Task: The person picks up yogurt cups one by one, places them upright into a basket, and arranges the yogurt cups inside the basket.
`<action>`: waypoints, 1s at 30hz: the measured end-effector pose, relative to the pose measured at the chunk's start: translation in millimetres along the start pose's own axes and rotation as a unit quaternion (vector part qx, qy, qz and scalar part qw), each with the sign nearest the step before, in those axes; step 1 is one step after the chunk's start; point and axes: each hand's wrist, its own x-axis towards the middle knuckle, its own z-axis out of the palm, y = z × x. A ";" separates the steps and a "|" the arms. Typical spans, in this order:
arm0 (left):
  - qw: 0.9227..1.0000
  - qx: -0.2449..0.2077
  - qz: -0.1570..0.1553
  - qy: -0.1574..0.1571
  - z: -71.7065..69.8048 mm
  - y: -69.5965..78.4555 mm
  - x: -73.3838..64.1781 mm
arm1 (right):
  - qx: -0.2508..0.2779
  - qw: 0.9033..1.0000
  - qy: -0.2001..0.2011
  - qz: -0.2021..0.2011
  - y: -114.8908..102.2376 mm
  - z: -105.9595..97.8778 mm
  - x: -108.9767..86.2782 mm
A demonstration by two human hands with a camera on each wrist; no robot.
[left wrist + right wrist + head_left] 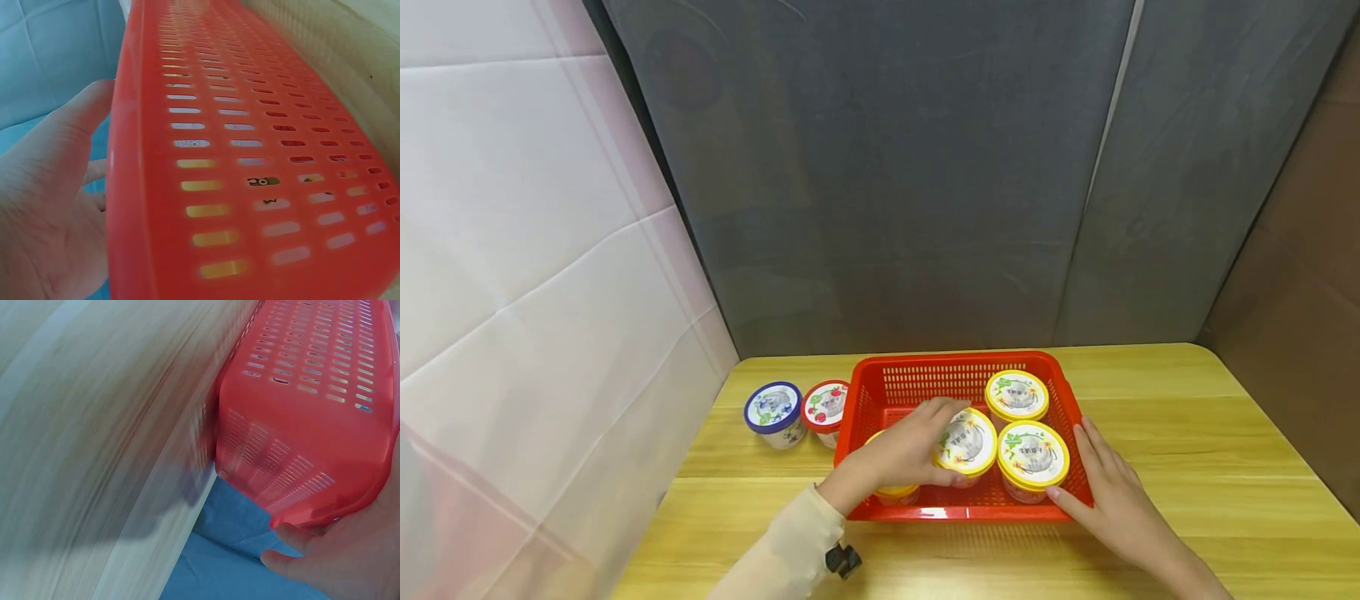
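In the head view, my left hand (913, 446) reaches over the front wall of a red plastic basket (917, 514). Its thumb and fingers grip a yellow-lidded ice cream cup (967, 442) in the middle of the basket. Partly under that wrist is another such cup (897, 493). My right hand (1112, 500) holds the basket's front right corner, fingers along the outside and thumb at the rim beside the front right cup (1033, 454). Behind that one stands one more yellow-lidded cup (1017, 395). The left wrist view shows the basket's slotted wall (250, 125) close up, hiding the left fingertips.
Left of the basket, a blue-lidded cup (773, 408) and a red-lidded cup (826, 405) stand on the wooden table (1187, 433). The basket partly covers the red-lidded one. A grey panel (887, 183) rises behind the table, with a white cloth (535, 250) at the left.
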 end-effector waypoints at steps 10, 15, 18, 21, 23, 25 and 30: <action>1.000 -0.015 0.000 -0.013 5.9 -0.7 1.0 | 0.003 1.000 -0.008 0.011 1.2 -0.4 0.7; 1.000 -0.001 0.007 -0.014 9.2 -2.5 0.4 | 0.005 1.000 -0.009 0.013 0.8 -0.2 0.9; 1.000 0.005 0.006 -0.017 10.0 -2.9 -0.5 | 0.006 1.000 -0.009 0.012 1.3 0.0 0.7; 1.000 0.007 0.000 -0.023 10.0 -2.7 -1.0 | 0.006 1.000 -0.007 0.009 1.4 0.1 0.5; 1.000 0.011 -0.001 -0.026 10.1 -2.6 -1.4 | 0.006 1.000 -0.007 0.010 1.2 -0.2 0.5; 1.000 0.014 -0.001 -0.028 10.3 -2.7 -1.6 | 0.005 1.000 -0.007 0.009 0.5 -0.7 0.3; 0.999 0.012 0.001 -0.034 11.4 -2.1 -1.5 | 0.004 1.000 -0.008 0.010 -0.5 -1.3 0.4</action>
